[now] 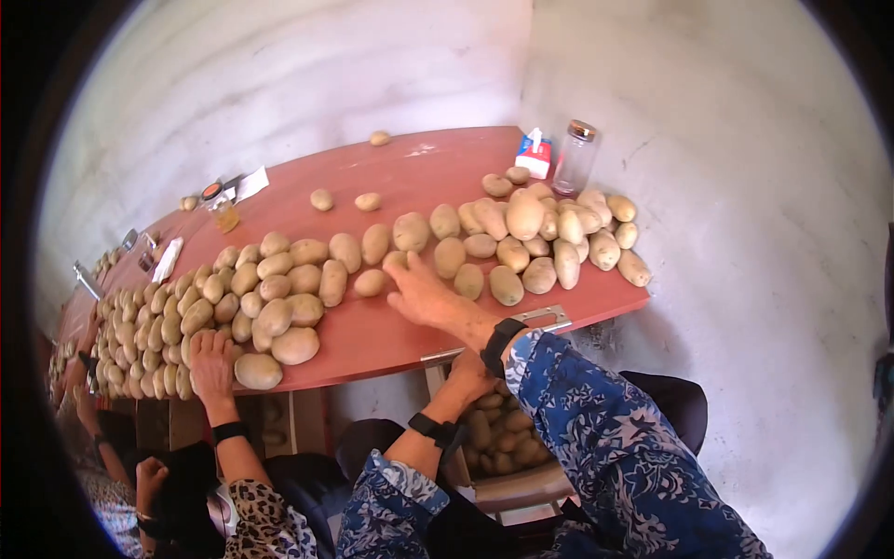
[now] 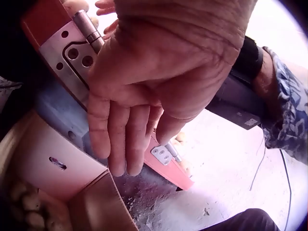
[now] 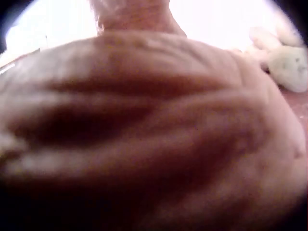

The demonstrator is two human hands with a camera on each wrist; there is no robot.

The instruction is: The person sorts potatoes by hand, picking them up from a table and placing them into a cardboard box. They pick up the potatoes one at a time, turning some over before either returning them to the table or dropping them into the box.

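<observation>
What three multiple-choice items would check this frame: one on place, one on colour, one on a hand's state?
1. Where is the left hand?
A) below the table edge, by a cardboard box
B) flat on the table top
C) on the glass jar

2. What colour is the table top?
A) green
B) white
C) reddish-brown

3. How are the left hand's fingers?
A) curled round a potato
B) straight, holding nothing
C) pinching a carton

Answers:
1 A: the head view shows it under the table edge, beside the box.
2 C: the bare surface beside the potatoes is reddish-brown.
3 B: the left wrist view shows straight fingers with nothing in them.
</observation>
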